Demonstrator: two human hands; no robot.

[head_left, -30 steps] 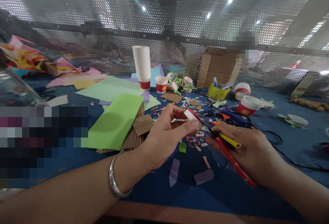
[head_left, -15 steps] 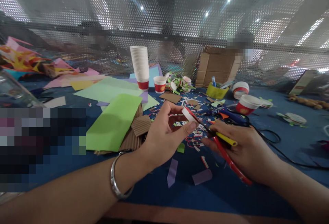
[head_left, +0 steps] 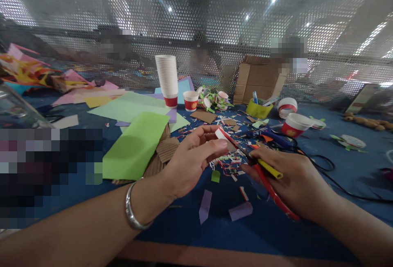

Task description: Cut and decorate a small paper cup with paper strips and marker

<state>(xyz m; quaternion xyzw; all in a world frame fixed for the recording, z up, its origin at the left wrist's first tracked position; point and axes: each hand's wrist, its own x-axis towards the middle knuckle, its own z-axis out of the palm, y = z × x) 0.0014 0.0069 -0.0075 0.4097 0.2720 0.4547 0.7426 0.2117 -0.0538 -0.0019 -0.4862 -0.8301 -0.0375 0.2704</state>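
My left hand (head_left: 192, 160) pinches a small white and red piece of paper cup (head_left: 223, 137) between thumb and fingers, above the blue table (head_left: 190, 222). My right hand (head_left: 291, 181) grips red-and-yellow scissors (head_left: 266, 173), whose blades meet the cup piece at its right edge. A pile of tiny paper snippets (head_left: 230, 162) lies under both hands. On my left wrist sits a silver bangle (head_left: 132, 209).
Green paper (head_left: 136, 144) over corrugated card lies to the left. A stack of white cups (head_left: 167, 79), single red-and-white cups (head_left: 294, 124), a yellow tray (head_left: 258, 109) and a cardboard box (head_left: 260, 77) stand further back. A black cable (head_left: 344, 177) runs to the right. Perforated metal screen behind.
My left hand has turned the cup piece slightly and its fingers have closed flatter around it. The scissors stay at the piece; the hands have barely shifted.
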